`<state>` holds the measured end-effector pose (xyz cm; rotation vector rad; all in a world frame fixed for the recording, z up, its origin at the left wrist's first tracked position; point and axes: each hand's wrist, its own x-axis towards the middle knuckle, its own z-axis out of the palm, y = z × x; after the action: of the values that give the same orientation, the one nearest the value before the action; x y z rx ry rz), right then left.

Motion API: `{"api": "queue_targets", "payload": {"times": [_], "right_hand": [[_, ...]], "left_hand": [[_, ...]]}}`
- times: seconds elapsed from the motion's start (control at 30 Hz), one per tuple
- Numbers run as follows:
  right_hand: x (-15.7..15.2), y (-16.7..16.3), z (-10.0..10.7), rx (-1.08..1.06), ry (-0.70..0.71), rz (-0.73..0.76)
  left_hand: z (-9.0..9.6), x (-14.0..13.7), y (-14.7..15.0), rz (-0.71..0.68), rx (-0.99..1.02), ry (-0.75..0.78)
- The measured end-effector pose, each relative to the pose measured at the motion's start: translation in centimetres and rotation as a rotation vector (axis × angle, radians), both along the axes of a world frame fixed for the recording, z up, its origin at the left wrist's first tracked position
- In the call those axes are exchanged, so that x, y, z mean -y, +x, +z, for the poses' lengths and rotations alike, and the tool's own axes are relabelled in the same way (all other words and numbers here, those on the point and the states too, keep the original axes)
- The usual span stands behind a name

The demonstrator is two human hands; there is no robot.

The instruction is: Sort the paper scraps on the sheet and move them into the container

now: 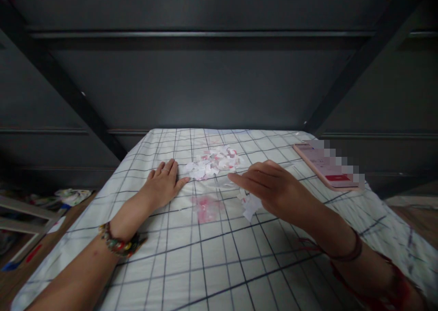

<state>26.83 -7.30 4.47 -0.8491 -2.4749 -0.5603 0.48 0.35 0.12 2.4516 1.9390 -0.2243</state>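
Note:
My left hand (164, 181) lies flat on the checked cloth (185, 265), fingers stretched out, a ring on one of them. Just right of its thumb is a loose heap of torn white paper scraps (212, 163), some with pink or red marks. My right hand (273, 188) hovers over the cloth, fingers curled together with the index fingertip at the heap's near edge. Whether anything is pinched there is hidden. Shiny clear plastic (224, 182) shows beside that fingertip. More paper scraps (251, 206) lie below the right hand. A see-through pink piece (206, 209) rests between the hands.
A phone in a pink case (325, 167) lies on the right of the cloth, its screen lit and partly blurred out. Dark panels (205, 87) rise directly behind the table. At left on the floor stands a white frame (23, 226) with blue ends.

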Motion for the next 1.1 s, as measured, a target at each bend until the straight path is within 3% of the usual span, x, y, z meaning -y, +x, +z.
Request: {"api": "queue_targets", "payload": {"times": [0.23, 0.47, 0.63, 0.83, 1.1], "right_hand": [[-0.42, -0.76, -0.51, 0.007, 0.099, -0.077], [0.04, -0.54, -0.09, 0.001, 0.063, -0.008], [0.02, -0.47, -0.03, -0.016, 0.092, -0.051], [0.12, -0.19, 0.16, -0.053, -0.003, 0.025], [-0.2, -0.49, -0.34, 0.022, 0.019, -0.051]], "left_hand": [[-0.42, -0.28, -0.25, -0.011, 0.013, 0.01], [-0.36, -0.27, -0.32, -0.031, 0.024, 0.023], [-0.56, -0.33, -0.34, -0.015, 0.014, 0.025], [-0.76, -0.47, -0.65, -0.054, 0.024, 0.036], [-0.34, -0.25, -0.21, -0.011, -0.002, 0.001]]}}
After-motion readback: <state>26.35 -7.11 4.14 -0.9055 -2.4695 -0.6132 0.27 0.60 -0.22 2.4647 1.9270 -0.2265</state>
